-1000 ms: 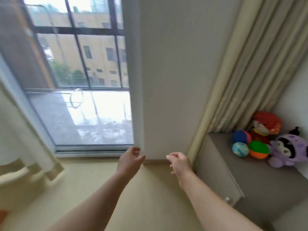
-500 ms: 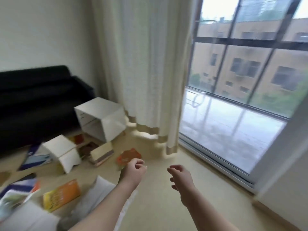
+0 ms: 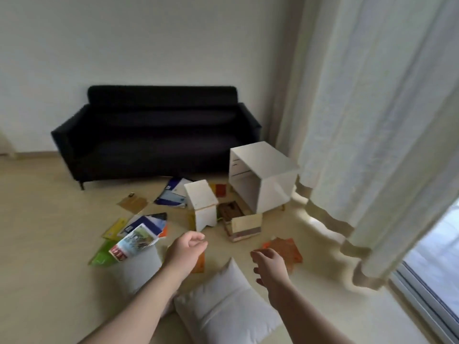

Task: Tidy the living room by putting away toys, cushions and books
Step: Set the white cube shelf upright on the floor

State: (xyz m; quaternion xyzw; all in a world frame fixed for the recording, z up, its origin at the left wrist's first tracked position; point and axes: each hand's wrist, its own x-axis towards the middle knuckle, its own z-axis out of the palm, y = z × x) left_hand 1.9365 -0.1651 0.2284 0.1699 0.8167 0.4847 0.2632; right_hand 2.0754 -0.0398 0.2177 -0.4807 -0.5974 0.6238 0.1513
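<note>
**Loose covers underfoot, nothing yet in hand**

The left hand (image 3: 186, 252) and right hand (image 3: 269, 263) hover apart, loosely curled and empty, above a white cushion (image 3: 223, 306) on the floor. Books (image 3: 139, 234) lie scattered between it and the black sofa (image 3: 154, 135). A careless step could slide on glossy covers or knock the small white stool (image 3: 202, 207).

The left hand (image 3: 186, 252) hides part of an orange book (image 3: 200, 264); titles on the scattered books (image 3: 139, 240) are unreadably blurred.
</note>
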